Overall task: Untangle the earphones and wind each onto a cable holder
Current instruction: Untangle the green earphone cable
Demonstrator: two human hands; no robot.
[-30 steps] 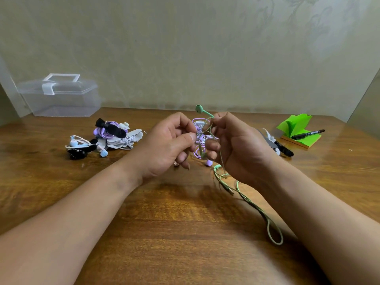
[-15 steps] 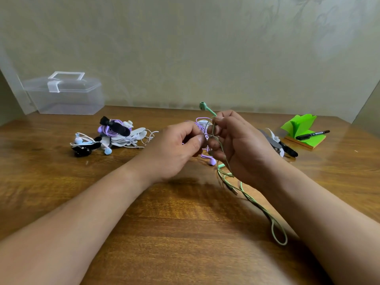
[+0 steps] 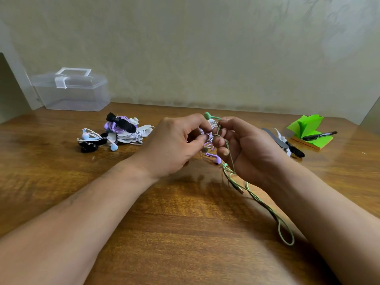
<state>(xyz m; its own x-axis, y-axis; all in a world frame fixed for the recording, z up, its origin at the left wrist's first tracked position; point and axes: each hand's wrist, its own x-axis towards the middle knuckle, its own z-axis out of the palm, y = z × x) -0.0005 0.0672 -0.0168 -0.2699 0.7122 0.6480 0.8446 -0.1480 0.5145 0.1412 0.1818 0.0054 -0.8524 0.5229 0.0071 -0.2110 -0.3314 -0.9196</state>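
Green earphone (image 3: 265, 204) and purple earphone (image 3: 218, 160) are knotted together, held just above the wooden table (image 3: 185, 233), mid-frame, between the two hands.

Left hand (image 3: 174, 145): fingers curled, thumb and forefinger pinching the purple strands at the knot.
Right hand (image 3: 246, 149): fingers curled round the green cable, fingertips almost touching those of the left.

Key relation: the knot lies directly between the fingertips. The green cable's long axis runs from there toward the person and to the right, under the right wrist, ending in a loop that lies on the table beside the right forearm. One green bud (image 3: 207, 115) sticks up behind the fingertips. The right hand is nearer the free green length. Judgement: the green should draw out along that axis while the left hand holds the purple.

Containers: clear plastic box (image 3: 72, 93), far left by the wall, lid on. Contents cannot be told through its walls.

Other earphones in a pile (image 3: 123, 132), white, purple, blue and black, left of the left hand.
Black and white pieces (image 3: 292, 150) just beyond the right hand, possibly cable holders; partly hidden.
Green notepad (image 3: 308, 128) with a pen (image 3: 319, 135) on it, far right.
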